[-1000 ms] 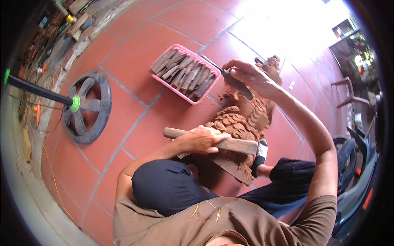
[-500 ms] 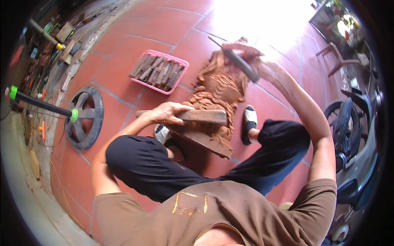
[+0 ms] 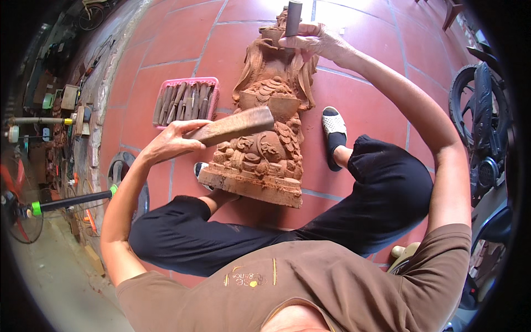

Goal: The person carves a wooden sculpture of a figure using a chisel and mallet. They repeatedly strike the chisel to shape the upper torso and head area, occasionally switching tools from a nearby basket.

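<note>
A reddish-brown wood carving of a figure lies on the floor between my feet, its flat base nearest me. My left hand is closed round the narrow end of a wooden mallet, whose thick block end hangs over the carving's middle. At the far end, my right hand grips a chisel by its dark cylindrical handle, which stands up from the fingers. The blade is hidden, so I cannot tell whether it touches the wood.
Left of the carving, a pink basket holds several chisels. Further left are a dark round base with a black pole and a cluttered wall edge. A motorbike stands on the right. Red tiles cover the floor.
My view has shifted, showing more of the carving. The mallet has been raised and tilted upward. My right hand has turned the chisel so its handle points up, at the carving's far end.
</note>
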Motion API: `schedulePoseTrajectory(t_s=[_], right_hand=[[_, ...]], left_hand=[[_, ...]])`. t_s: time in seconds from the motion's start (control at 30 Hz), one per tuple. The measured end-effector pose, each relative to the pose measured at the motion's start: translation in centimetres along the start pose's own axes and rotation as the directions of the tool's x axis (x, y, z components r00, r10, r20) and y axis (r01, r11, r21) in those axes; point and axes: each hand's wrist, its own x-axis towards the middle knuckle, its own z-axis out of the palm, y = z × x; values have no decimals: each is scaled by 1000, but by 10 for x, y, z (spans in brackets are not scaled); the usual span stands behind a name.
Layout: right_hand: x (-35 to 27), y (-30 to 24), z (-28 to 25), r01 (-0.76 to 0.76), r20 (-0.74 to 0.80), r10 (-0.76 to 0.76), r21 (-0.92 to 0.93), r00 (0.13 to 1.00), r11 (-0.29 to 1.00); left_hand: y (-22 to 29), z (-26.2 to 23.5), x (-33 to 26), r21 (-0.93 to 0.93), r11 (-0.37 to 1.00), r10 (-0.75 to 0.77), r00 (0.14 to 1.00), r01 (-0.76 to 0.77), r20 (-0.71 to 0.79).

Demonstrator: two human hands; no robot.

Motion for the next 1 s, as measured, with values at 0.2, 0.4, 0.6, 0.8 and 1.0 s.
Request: schedulePoseTrajectory(t_s=[0.2, 0.4, 0.6, 0.8, 1.0], right_hand=[[39, 56, 6, 13, 110, -18, 43, 994, 999], [61, 102, 24, -23, 117, 6, 143, 993, 990], [70, 134, 44, -17, 40, 8, 227, 999, 974], [72, 140, 54, -99, 75, 84, 238, 994, 966], [67, 139, 57, -65, 60, 53, 221, 997, 973]], left_hand=[[1, 3, 18, -194, 980, -91, 972, 48, -219], [-4, 4, 37, -306, 952, -130, 937, 26, -323], [-9, 3, 46, -360, 931, -197, 904, 52, -378], [-7, -1, 44, -394, 915, -235, 909, 87, -343], [-6, 3, 41, -403, 913, -217, 909, 60, -356]])
